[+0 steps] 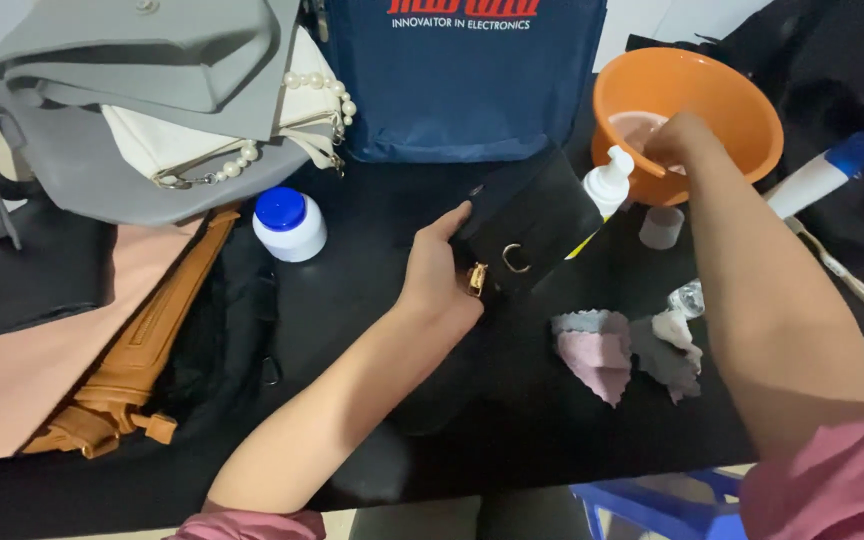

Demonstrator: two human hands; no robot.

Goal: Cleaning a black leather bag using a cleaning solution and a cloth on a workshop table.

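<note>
Your left hand (439, 272) is clamped on the black handbag (532, 225), thumb on top, fingers under its edge by the gold clasp (477, 278); the bag is tilted up off the black table (372, 290), mid-frame, w/ a gold ring (515, 258) on its face. Your right hand (677, 140) is dipped into the orange bowl (687, 105) at the back right; fingers are bunched, but can't tell if they're pinching anything. A white pump bottle (607, 183) sits btwn bag and bowl, a small clear cap (661, 227) just beside it. Pink and grey cloths (612, 345) lie in front of the bag. A white jar w/ blue lid (288, 222) stands left of your left hand. Further left: tan bag (137, 350), grey bag (112, 90), cream bag w/ pearl strap (252, 125). A navy tote (462, 80) stands behind. White tube w/ blue cap (822, 170) far right
</note>
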